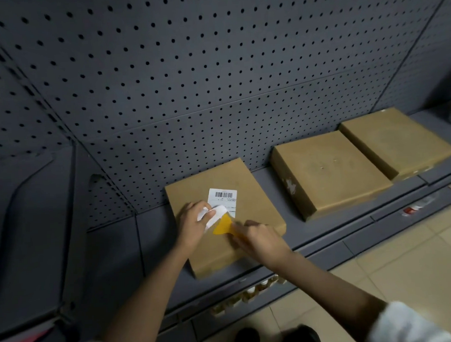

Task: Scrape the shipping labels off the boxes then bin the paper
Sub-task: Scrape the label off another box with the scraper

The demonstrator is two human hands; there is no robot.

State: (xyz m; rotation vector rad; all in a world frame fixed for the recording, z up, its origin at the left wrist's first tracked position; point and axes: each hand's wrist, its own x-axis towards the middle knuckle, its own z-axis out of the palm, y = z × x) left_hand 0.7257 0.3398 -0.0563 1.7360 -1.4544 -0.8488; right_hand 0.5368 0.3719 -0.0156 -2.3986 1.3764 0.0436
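A flat brown box (243, 177) lies on the grey shelf (157, 235) in front of me. A white shipping label (224, 197) with a barcode is stuck on its top, its lower part peeled up and curled. My left hand (193, 223) pinches that lifted paper edge. My right hand (263, 238) grips an orange scraper (222, 226) whose blade lies flat on the box under the curled label.
Two more brown boxes (330, 169) (394, 139) lie to the right on the same shelf, with no labels showing. A grey pegboard wall (187, 80) rises behind. Small bottles (253, 293) stand on a lower shelf. The tiled floor (409, 260) and my dark shoes (298, 338) are below.
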